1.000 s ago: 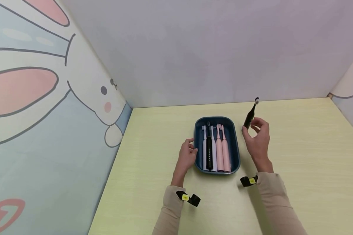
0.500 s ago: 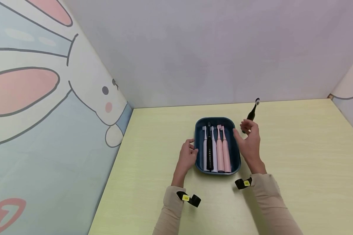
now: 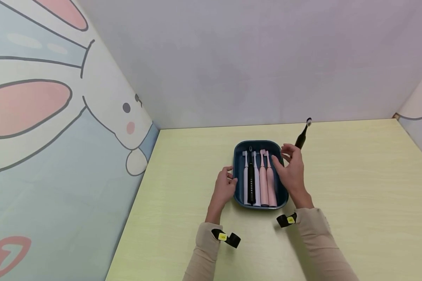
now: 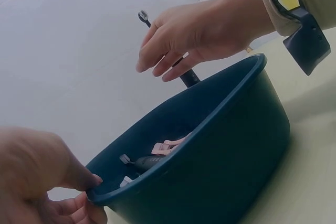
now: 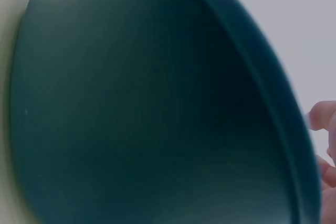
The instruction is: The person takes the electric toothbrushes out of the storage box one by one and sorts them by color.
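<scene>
My left hand [image 3: 225,187] pinches the left rim of a dark blue basin [image 3: 282,195], thumb inside and fingers outside, as the left wrist view shows. In the basin several electric toothbrushes lie side by side: a black one [image 3: 251,183], pale lavender ones [image 3: 245,185] and pink ones [image 3: 263,183]. Another black electric toothbrush [image 3: 301,138] stands upright just beyond the basin's right side, its lower part hidden behind the right hand. My right hand [image 3: 292,171] hovers at the right rim with fingers loosely bent and nothing between them. The basin's outer wall [image 5: 131,103] fills most of the right wrist view.
The basin rests on a pale yellow-green table [image 3: 355,195]. Behind it rises a plain pale wall [image 3: 249,58], and a wall with a cartoon rabbit [image 3: 102,97] stands at the left.
My right hand has let go of the black electric toothbrush, which stays standing, and has moved left to the basin's right rim. The left hand keeps its place.
</scene>
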The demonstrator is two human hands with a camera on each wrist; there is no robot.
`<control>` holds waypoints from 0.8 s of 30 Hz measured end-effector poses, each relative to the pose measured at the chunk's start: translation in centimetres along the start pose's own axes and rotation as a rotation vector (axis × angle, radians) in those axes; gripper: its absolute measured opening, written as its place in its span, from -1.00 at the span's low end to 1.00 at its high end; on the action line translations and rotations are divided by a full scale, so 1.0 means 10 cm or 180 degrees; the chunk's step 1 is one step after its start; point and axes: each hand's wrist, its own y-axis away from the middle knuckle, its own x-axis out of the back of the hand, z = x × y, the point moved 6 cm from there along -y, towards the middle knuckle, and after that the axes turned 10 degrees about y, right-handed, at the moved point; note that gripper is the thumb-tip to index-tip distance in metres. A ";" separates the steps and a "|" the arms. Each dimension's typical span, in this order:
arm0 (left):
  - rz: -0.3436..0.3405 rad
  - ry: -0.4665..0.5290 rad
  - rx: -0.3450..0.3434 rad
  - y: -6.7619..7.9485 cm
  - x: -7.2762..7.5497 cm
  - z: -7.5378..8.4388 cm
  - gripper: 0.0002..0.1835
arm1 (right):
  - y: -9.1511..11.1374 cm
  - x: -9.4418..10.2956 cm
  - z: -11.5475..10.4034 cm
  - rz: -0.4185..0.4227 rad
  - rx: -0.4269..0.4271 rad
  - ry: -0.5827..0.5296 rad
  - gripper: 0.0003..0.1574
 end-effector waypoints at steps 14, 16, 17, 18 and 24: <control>-0.0001 0.0006 0.0024 0.02 0.00 0.00 -0.54 | 0.06 -0.20 -0.03 -0.0331 -0.0033 0.0044 -0.30; 0.0002 0.0001 0.0022 0.02 0.00 0.00 -0.54 | 0.07 -0.22 -0.03 -0.0361 -0.0042 0.0025 -0.30; 0.0000 0.0000 0.0015 0.02 0.00 0.00 -0.54 | 0.07 -0.23 -0.03 -0.0373 -0.0045 0.0002 -0.30; 0.0000 0.0000 0.0007 0.02 0.00 0.00 -0.54 | 0.07 -0.24 -0.03 -0.0385 -0.0055 -0.0004 -0.30; 0.0015 -0.0014 -0.0023 0.01 0.00 -0.01 -0.54 | 0.09 -0.30 -0.03 -0.0495 -0.0069 0.0036 -0.29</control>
